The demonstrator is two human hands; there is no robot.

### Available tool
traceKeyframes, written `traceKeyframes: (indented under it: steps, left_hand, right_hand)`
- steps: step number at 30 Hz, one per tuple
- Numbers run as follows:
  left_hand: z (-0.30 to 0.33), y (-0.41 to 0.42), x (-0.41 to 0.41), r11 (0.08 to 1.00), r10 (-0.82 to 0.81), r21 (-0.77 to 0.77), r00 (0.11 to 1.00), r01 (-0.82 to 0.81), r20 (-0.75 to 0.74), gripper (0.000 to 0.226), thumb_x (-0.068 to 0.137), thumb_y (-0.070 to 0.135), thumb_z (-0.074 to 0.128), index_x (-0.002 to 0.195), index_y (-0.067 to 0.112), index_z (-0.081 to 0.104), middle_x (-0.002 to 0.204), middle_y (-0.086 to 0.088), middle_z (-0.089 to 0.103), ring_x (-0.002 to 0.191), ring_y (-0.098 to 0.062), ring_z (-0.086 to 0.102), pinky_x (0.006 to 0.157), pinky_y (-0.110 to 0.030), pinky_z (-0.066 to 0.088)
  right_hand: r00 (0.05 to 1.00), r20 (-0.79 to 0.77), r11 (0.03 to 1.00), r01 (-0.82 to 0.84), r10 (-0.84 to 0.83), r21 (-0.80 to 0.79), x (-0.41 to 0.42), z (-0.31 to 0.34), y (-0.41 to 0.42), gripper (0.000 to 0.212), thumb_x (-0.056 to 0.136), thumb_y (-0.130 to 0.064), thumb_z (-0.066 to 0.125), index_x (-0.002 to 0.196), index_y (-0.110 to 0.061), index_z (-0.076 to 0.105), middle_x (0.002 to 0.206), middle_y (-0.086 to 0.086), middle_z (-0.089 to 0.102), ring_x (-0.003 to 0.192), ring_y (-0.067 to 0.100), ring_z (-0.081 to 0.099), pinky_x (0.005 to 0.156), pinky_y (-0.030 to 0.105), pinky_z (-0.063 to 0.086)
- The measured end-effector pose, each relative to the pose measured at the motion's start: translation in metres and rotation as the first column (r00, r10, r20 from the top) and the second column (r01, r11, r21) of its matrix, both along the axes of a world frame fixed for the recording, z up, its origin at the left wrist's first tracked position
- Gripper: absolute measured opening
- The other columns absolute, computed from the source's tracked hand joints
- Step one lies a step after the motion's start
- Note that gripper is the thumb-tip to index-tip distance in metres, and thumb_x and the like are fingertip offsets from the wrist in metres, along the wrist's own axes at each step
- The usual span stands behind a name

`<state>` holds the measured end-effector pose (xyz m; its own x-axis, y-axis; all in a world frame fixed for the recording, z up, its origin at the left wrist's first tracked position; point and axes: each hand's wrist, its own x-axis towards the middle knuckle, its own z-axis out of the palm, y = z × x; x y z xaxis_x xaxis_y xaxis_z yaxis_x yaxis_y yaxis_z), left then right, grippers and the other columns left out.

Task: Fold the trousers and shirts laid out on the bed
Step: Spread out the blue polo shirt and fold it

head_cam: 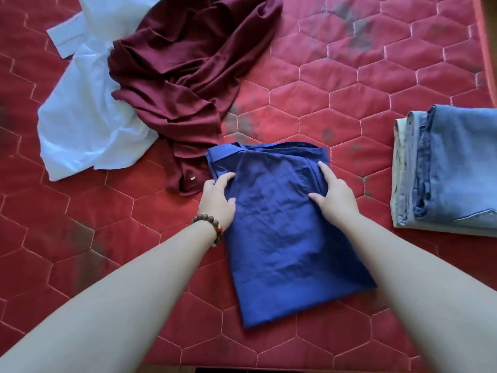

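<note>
A blue shirt (277, 238) lies folded into a long rectangle in the middle of the red quilted bed (376, 76). My left hand (219, 197) rests on its left edge near the top, fingers spread over the cloth. On the shirt's upper right part lies my right hand (334, 196), flat, with thumb and fingers apart. A crumpled maroon garment (185, 74) lies behind the shirt to the left, partly over a rumpled white shirt (86, 122). Folded blue jeans (454, 168) sit stacked at the right edge.
The bed's near edge runs along the bottom of the view and its right edge at the far upper right. Bare quilt shows at the left front, at the right front and at the back right. A bead bracelet (212, 224) is on my left wrist.
</note>
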<state>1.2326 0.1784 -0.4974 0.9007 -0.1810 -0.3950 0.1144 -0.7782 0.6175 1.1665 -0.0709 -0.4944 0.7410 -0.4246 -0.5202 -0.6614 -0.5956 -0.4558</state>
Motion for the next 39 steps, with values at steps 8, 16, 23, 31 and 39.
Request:
traceKeyframes:
  steps: [8, 16, 23, 31, 39]
  left_hand:
    - [-0.001, -0.059, 0.028, 0.964, -0.234, -0.117, 0.970, 0.240, 0.062, 0.060, 0.082, -0.006, 0.056, 0.138, 0.015, 0.047, 0.137, -0.006, 0.044, 0.125, -0.021, 0.046, 0.099, -0.014, 0.027]
    - [0.002, -0.098, 0.061, 0.974, 0.097, -0.215, 0.991, -0.076, 0.087, 0.062, 0.086, 0.012, 0.060, 0.142, 0.026, 0.039, 0.126, -0.010, 0.045, 0.104, -0.013, 0.045, 0.095, -0.015, 0.030]
    - [-0.006, -0.114, 0.047, 0.885, -0.462, 0.235, 0.690, 0.402, 0.558, 0.027, 0.078, 0.015, 0.066, 0.104, 0.008, 0.067, 0.106, -0.017, 0.058, 0.099, -0.038, 0.056, 0.084, -0.048, 0.046]
    - [-0.045, -0.107, 0.023, 0.651, -0.739, 0.521, 0.617, 0.552, 0.270, 0.061, 0.093, 0.045, 0.031, 0.148, 0.017, 0.037, 0.155, -0.012, 0.031, 0.144, -0.034, 0.026, 0.114, -0.055, 0.024]
    - [-0.051, -0.107, 0.024, 0.662, -0.729, 0.495, 0.637, 0.562, 0.251, 0.068, 0.089, 0.046, 0.035, 0.149, 0.013, 0.032, 0.157, -0.013, 0.022, 0.145, -0.033, 0.021, 0.113, -0.056, 0.026]
  right_hand:
    - [0.987, 0.084, 0.986, 0.143, -0.136, -0.089, -0.050, -0.001, -0.033, 0.072, 0.090, -0.024, 0.063, 0.149, -0.037, 0.025, 0.126, 0.014, 0.058, 0.113, 0.035, 0.054, 0.089, 0.039, 0.041]
    - [0.946, 0.253, 0.967, 0.233, -0.202, -0.101, -0.005, -0.005, -0.084, 0.066, 0.089, -0.023, 0.065, 0.147, -0.024, 0.034, 0.127, 0.015, 0.045, 0.117, 0.031, 0.046, 0.104, 0.041, 0.036]
    - [0.930, 0.168, 0.872, -0.228, 0.327, -0.433, 0.074, -0.020, -0.085, 0.024, 0.089, -0.033, 0.062, 0.111, -0.025, 0.060, 0.108, 0.002, 0.056, 0.107, 0.025, 0.046, 0.086, 0.037, 0.030]
    - [0.829, 0.419, 0.840, -0.109, 0.372, -0.531, 0.087, -0.020, -0.059, 0.015, 0.087, -0.015, 0.055, 0.096, -0.007, 0.064, 0.100, 0.014, 0.062, 0.093, 0.036, 0.055, 0.079, 0.044, 0.043]
    - [0.723, 0.022, 0.641, -0.599, 0.691, -0.480, 0.069, -0.045, -0.056, 0.057, 0.102, -0.044, 0.026, 0.153, -0.026, 0.008, 0.160, -0.010, 0.006, 0.149, 0.012, 0.004, 0.120, 0.046, -0.003]
